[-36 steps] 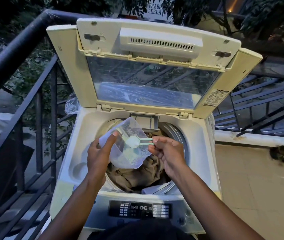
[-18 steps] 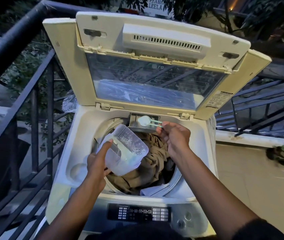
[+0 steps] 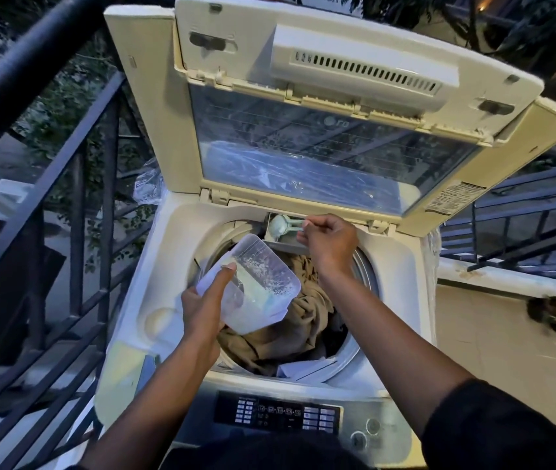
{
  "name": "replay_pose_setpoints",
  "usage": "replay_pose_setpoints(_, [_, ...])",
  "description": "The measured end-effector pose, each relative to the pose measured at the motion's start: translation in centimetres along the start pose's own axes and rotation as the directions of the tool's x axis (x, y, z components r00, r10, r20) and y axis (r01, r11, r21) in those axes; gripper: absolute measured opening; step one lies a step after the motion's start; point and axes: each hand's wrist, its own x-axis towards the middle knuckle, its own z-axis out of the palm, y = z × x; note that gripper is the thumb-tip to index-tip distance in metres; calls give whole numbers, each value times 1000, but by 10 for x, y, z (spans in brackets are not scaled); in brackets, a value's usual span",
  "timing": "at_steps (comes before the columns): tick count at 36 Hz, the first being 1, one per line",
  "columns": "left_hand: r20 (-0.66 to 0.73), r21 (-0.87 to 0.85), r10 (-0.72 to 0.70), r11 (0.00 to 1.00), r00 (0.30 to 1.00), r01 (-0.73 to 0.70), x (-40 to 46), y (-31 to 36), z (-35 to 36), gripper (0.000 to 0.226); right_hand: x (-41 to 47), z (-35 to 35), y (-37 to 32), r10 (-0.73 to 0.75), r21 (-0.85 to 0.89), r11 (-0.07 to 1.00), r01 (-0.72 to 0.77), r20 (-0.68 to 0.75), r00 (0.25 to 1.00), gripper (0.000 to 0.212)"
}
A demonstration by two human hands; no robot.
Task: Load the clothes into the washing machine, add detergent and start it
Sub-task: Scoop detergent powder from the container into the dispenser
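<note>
Detergent goes in now: the right hand [image 3: 329,239] pinches the scoop [image 3: 281,223], tipped over the dispenser tray [image 3: 278,239] behind the loaded drum; the left hand [image 3: 203,308] grips the tub [image 3: 259,283]. Next, probably, empty it fully, then shut the lid [image 3: 320,123].

Drum mouth half blocked by the clear plastic detergent tub [image 3: 256,286] over heaped brown clothes [image 3: 303,320]. Raised cream lid [image 3: 303,137] walls off the back; black metal railing [image 3: 66,171] hems the left.

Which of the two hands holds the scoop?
The right hand pinches the scoop over the detergent drawer; the left hand grips the clear tub.
</note>
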Motion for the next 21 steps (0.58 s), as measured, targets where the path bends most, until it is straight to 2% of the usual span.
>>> replay_pose_setpoints(3, [-4, 11, -13, 1000, 1000, 13, 1, 0, -1, 105, 0, -2, 5, -77, -58, 995, 78, 8, 997, 21])
replay_pose_setpoints(8, [3, 14, 8, 1000, 1000, -8, -3, 1, 0, 98, 1, -11, 12, -148, -107, 984, 146, -18, 989, 24])
replay_pose_setpoints(16, [13, 10, 20, 1000, 1000, -20, -9, 2, 2, 97, 3, -32, 20, -243, -186, 956, 226, -73, 967, 42])
replay_pose_setpoints(18, [19, 2, 24, 1000, 1000, -25, -12, 3, 2, 94, 1, -37, 19, -267, -213, 945, 248, -68, 961, 36])
replay_pose_setpoints(21, [21, -7, 30, 1000, 999, -30, -17, 3, 5, 91, -3, -44, 17, -302, -252, 927, 279, -59, 951, 16])
